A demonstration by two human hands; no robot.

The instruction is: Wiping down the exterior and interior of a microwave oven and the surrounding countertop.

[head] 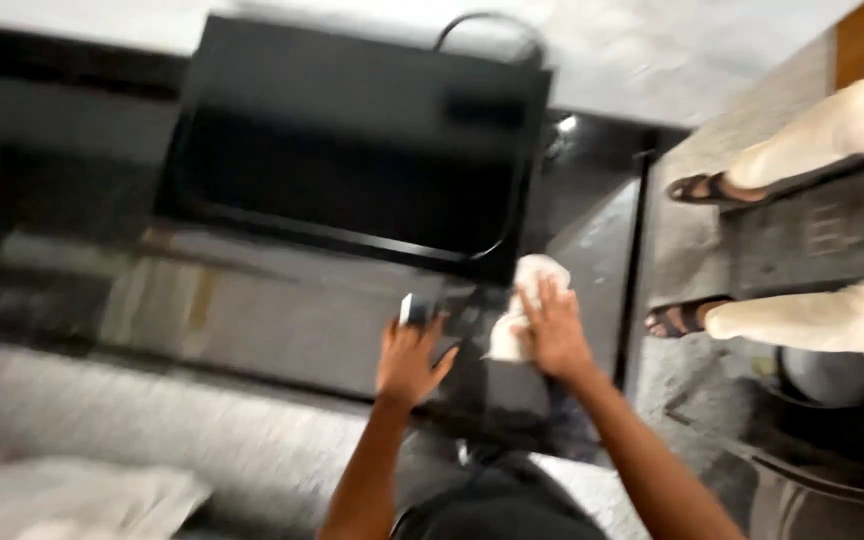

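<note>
Two hands low on dark glossy stand (302, 330) | right hand (552, 330) fingers spread, pressing white cloth (522, 300) | left hand (410, 360) pinching small object (417, 308) (blurred) | risk: wiping nudges nearby dark screen (352, 140).

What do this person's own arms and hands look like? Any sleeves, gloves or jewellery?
Both forearms are bare, with no sleeves showing up to where they leave the picture. The left hand and right hand wear no gloves. The picture is too blurred to tell whether there are rings or a watch. Dark clothing shows at the bottom edge between the arms.
</note>
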